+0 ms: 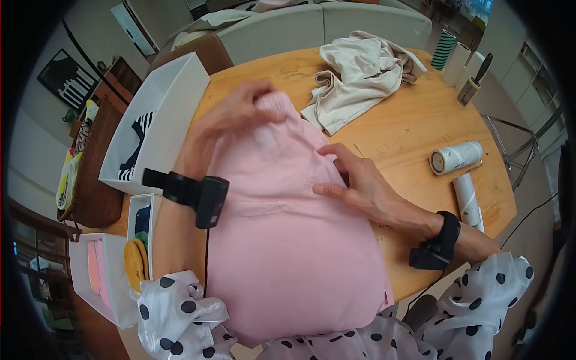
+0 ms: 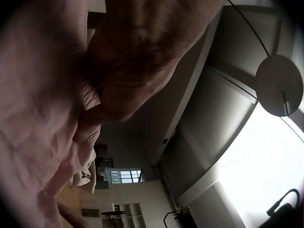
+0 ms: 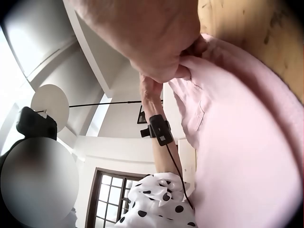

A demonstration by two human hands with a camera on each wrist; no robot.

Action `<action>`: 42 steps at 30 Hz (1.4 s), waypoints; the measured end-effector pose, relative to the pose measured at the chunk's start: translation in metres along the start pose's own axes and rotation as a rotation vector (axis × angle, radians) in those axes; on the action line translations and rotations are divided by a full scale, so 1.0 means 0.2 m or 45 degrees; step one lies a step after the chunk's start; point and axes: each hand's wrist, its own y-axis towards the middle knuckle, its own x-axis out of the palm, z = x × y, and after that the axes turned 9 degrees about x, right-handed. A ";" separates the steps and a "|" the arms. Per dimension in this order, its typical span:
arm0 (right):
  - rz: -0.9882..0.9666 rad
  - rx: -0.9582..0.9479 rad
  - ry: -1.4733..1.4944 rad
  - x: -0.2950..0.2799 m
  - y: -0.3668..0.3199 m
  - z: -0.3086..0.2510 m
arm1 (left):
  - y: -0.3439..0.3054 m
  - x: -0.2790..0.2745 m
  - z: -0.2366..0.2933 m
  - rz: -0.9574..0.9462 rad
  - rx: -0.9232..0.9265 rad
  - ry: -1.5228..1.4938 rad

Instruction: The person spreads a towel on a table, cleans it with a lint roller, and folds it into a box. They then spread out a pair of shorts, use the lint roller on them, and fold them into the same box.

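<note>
A pink garment (image 1: pixel 294 264) with a ribbed end lies spread over the near part of the wooden table and reaches to the person's body. At its far end the left hand (image 1: pixel 240 111) grips the cloth beside the ribbing (image 1: pixel 275 103). In the left wrist view, that thumb presses against the pink ribbed fabric (image 2: pixel 89 97). The right hand (image 1: pixel 366 186) pinches the garment's right side, thumb on top of the cloth. Seen from the right wrist, its fingertips fold over the fabric edge (image 3: pixel 192 66), partly hidden by the hand.
A crumpled cream garment (image 1: pixel 366 72) lies at the far side. Lint rollers (image 1: pixel 456 158) and upright rolls (image 1: pixel 443 49) stand or lie along the right edge of the table (image 1: pixel 414 135). White boxes (image 1: pixel 174 90) holding folded clothes line the left. A sofa (image 1: pixel 270 33) is behind.
</note>
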 end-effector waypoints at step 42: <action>0.021 -0.533 -1.123 0.15 0.12 0.09 | -0.53 0.29 -0.26 0.173 0.170 1.166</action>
